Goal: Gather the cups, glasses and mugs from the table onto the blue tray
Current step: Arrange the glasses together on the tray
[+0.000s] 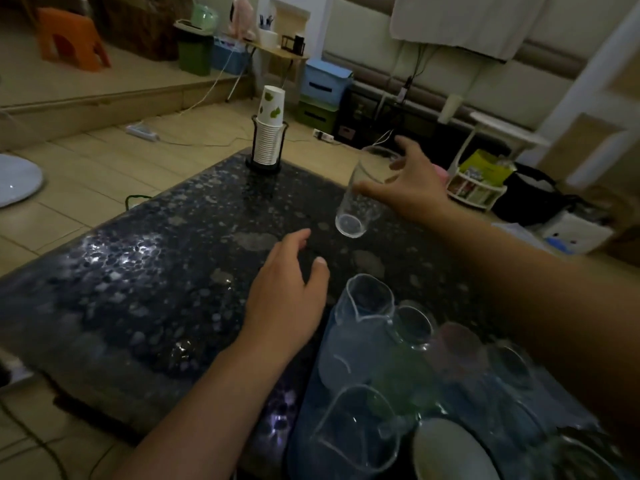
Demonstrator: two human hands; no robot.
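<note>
Clear glass is what the right hand (412, 188) is wrapped around: a tumbler (363, 195) is gripped near its rim, thumb on one side and fingers curled over the other, and it is held tilted above the table (138, 271), its base swung toward seven o'clock and off the surface. The tumbler is seen at about two o'clock from the left hand (287, 289), well apart from it. The left hand is held open, palm down, with fingers relaxed and slightly spread over the dark speckled tabletop; nothing is held by it, and whether it touches the surface cannot be told. At five o'clock from the left hand, just beside its wrist, the blue tray (304, 420) is placed at the near edge of the table. On the tray a clear pitcher (360, 327) with a spout is seen, with several blurred glasses (415, 327) standing behind and beside it, another clear jug (356, 427) nearer the camera, and a white bowl (446, 448) at the bottom edge. At twelve o'clock, at the far end of the table, a stack of paper cups (268, 129) with green leaf prints is held upside down in a black wire holder (264, 164).
</note>
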